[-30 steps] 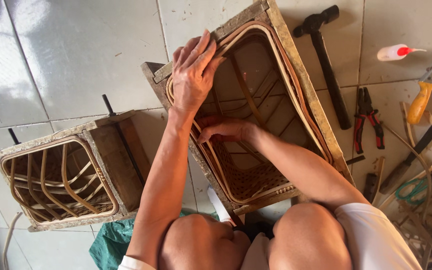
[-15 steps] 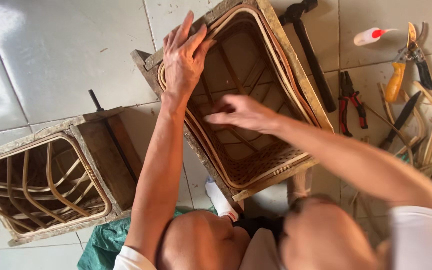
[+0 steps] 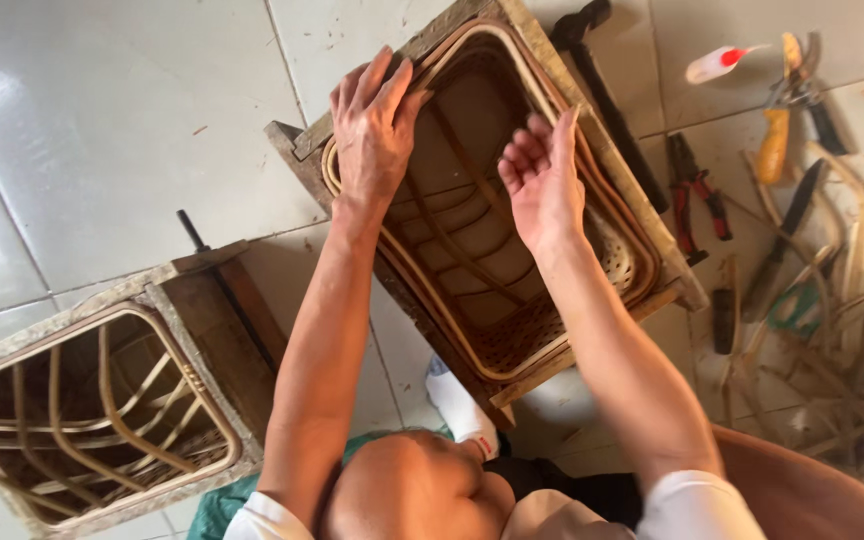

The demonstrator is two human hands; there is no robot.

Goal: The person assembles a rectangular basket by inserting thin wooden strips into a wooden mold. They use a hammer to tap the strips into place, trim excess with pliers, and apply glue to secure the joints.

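A rattan basket frame sits inside a wooden mould box (image 3: 612,150) on the tiled floor, tilted away from me. My left hand (image 3: 370,130) lies flat, fingers spread, on the mould's upper left corner and the rattan rim (image 3: 402,262). My right hand (image 3: 542,180) hovers open over the middle of the basket, fingers pointing up, holding nothing. Woven cane fills the basket's lower right part (image 3: 532,335).
A second wooden mould with a bare rattan frame (image 3: 92,400) stands at the lower left. To the right lie a hammer (image 3: 602,80), red-handled pliers (image 3: 692,190), yellow-handled pliers (image 3: 777,130), a small white bottle with red cap (image 3: 712,65) and several cane strips (image 3: 852,300). My knees are below.
My right hand has risen from the basket's lower inside rim to the middle, now open above it. The left hand stays on the corner. The view has shifted slightly.
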